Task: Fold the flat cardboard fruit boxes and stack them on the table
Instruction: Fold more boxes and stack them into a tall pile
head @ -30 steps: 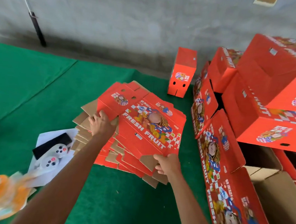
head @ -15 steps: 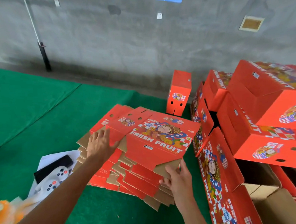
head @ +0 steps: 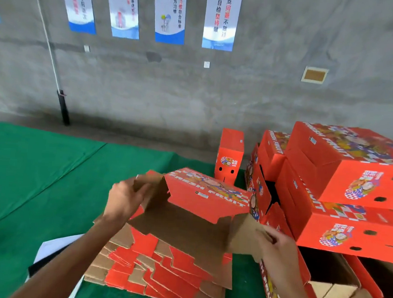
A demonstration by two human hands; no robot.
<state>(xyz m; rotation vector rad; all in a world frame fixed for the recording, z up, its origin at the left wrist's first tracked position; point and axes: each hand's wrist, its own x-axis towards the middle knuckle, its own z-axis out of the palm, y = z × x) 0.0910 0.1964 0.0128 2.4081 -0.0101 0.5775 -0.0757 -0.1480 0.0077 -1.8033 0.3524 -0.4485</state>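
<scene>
Where the view begins, nearest the person, a stack of flat boxes (head: 162, 270) lies on the green worktop (head: 41, 175), its notched edges fanned out unevenly toward the near side. White paper (head: 56, 246) shows at the stack's left edge, partly under the forearm. Above the stack, one box (head: 201, 208) is held half opened, its brown inside facing the person and its red printed panel tilted up behind. Left hand (head: 125, 198): fingers curled on the brown flap at the box's left end. Right hand (head: 279, 246): fingers pinching the brown flap at the box's right end. Just right of the hands, folded boxes (head: 348, 191) stand piled in a crowded heap, several open at the near right edge; the held box's right end sits close against them. Left of the stack, the green cloth lies open well toward the far edge. Farther back, one small red box (head: 229, 157) stands upright by the grey wall (head: 216, 93), which carries posters (head: 170, 15).
</scene>
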